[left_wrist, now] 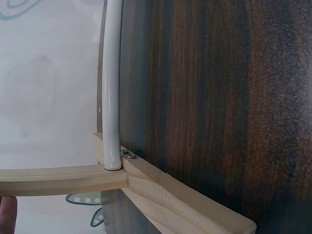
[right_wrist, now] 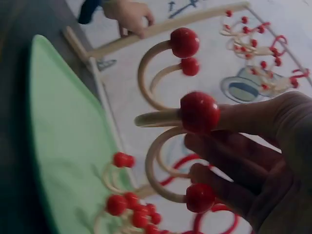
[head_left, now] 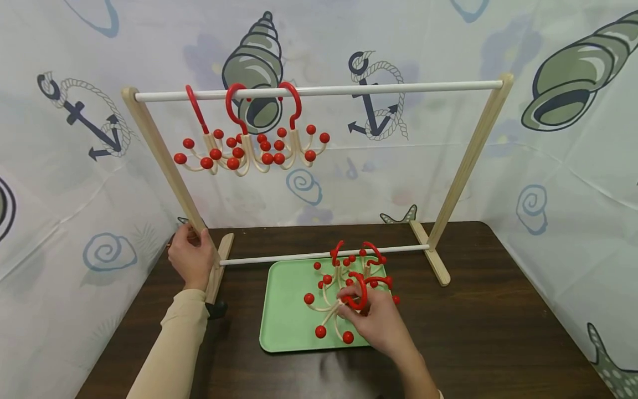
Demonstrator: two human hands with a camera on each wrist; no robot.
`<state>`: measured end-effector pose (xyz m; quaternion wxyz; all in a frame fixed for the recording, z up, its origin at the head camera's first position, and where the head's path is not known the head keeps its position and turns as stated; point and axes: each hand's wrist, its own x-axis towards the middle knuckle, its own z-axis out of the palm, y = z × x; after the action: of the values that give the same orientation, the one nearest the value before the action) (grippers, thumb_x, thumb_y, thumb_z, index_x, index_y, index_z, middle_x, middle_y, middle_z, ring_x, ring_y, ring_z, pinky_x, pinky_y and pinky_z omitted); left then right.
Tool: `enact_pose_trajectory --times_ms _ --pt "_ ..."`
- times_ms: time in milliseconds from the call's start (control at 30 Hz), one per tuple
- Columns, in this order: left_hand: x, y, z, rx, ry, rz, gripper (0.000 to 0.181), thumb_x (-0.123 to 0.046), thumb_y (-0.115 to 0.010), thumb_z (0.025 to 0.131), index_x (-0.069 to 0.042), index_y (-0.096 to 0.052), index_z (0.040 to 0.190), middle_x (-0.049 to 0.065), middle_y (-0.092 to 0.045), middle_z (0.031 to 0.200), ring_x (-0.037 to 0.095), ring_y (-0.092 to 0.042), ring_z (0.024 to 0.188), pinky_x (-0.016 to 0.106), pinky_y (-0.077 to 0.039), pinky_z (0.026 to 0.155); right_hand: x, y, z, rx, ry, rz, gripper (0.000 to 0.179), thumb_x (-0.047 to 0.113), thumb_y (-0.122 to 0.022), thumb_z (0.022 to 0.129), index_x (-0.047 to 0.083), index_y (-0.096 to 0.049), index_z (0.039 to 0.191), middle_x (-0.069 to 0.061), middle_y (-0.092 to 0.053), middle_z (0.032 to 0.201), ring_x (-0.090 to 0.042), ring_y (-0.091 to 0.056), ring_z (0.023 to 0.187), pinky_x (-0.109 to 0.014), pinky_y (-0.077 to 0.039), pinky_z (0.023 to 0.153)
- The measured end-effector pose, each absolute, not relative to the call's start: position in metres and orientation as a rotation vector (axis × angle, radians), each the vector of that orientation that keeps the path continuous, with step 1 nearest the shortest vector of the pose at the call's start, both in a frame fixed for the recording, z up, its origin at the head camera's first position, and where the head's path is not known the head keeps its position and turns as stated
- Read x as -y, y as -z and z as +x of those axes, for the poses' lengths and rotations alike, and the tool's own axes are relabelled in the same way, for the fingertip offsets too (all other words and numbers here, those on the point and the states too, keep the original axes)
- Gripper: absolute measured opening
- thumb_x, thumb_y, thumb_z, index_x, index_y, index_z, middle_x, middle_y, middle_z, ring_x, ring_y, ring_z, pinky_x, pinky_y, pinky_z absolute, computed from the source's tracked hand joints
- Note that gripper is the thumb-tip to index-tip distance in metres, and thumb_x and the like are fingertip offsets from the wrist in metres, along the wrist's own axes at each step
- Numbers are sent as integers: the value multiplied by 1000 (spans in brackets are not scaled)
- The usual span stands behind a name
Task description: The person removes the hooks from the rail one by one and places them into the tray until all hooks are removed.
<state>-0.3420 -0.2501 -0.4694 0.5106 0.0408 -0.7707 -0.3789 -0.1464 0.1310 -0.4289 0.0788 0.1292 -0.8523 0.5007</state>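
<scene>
A wooden rack has a white top rail (head_left: pixel 399 88) and slanted posts. My left hand (head_left: pixel 191 257) grips the left post (head_left: pixel 161 152) low down, near its foot; one fingertip (left_wrist: pixel 7 214) shows against the wood in the left wrist view. Over the green tray (head_left: pixel 279 327), my right hand (head_left: pixel 384 327) pinches a multi-arm hanger (right_wrist: pixel 199 112) with a red hook and curved pale arms tipped with red balls. Its arms spread toward the left. More such hangers (head_left: pixel 327 279) lie on the tray behind that hand, partly hidden by it.
Three like hangers (head_left: pixel 294 136) hang from the left half of the top rail. A white lower bar (head_left: pixel 279 259) runs just behind the tray. The right foot (head_left: pixel 431 255) stands on the dark table (head_left: pixel 498 332). A patterned cloth (head_left: pixel 448 166) hangs behind.
</scene>
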Motion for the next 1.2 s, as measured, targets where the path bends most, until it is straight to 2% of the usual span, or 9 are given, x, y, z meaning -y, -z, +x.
enact_pose_trajectory --times_ms 67,200,300,467,700,800,1000,1200 --pt "251 469 -342 1856 911 102 19 -13 -71 83 0 -68 96 17 -69 81 35 -67 71 53 -45 68 -125 438 -147 2528 -1453 409 20 11 -78 83 23 -73 99 11 -68 83 -6 -50 62 -24 -43 58" --pt "251 470 -340 1869 908 108 19 -13 -71 84 0 -68 97 19 -69 82 36 -66 72 53 -45 68 -116 453 -149 2494 -1436 424 21 7 -77 83 17 -73 100 6 -72 92 -8 -65 81 -28 -51 74" --pt "249 471 -339 1874 908 112 19 -13 -71 84 1 -68 96 20 -69 82 36 -66 72 53 -44 68 -113 463 -149 2520 -1393 421 19 5 -77 83 14 -73 99 3 -73 94 -10 -68 90 -32 -53 80" --pt "249 471 -339 1869 911 119 19 -13 -70 84 1 -68 96 19 -69 82 37 -66 73 54 -44 69 -110 473 -148 2590 -1269 400 17 8 -77 83 16 -74 98 6 -73 92 -12 -67 89 -34 -51 76" --pt "248 470 -340 1869 915 121 20 -15 -70 84 0 -69 97 19 -69 83 36 -67 74 52 -45 69 -111 479 -152 2627 -1172 303 16 8 -78 81 12 -75 96 7 -73 88 -13 -67 82 -53 -46 85" --pt "248 469 -340 1868 920 127 19 -15 -70 84 0 -69 97 18 -70 82 35 -67 73 52 -44 69 -111 481 -153 2645 -1148 254 16 9 -79 80 13 -75 95 9 -70 81 -11 -64 77 -53 -46 85" --pt "248 468 -340 1869 914 131 19 -15 -70 84 0 -68 96 18 -69 80 35 -67 72 54 -43 68 -111 486 -155 2692 -1087 168 18 10 -80 79 15 -76 96 15 -60 68 -6 -59 69 -43 -48 77" --pt "248 468 -340 1867 914 126 19 -15 -70 84 0 -68 96 19 -69 81 36 -67 72 54 -43 68 -107 488 -154 2658 -971 152 19 11 -80 77 17 -76 94 9 -69 77 -12 -63 70 -30 -47 62"
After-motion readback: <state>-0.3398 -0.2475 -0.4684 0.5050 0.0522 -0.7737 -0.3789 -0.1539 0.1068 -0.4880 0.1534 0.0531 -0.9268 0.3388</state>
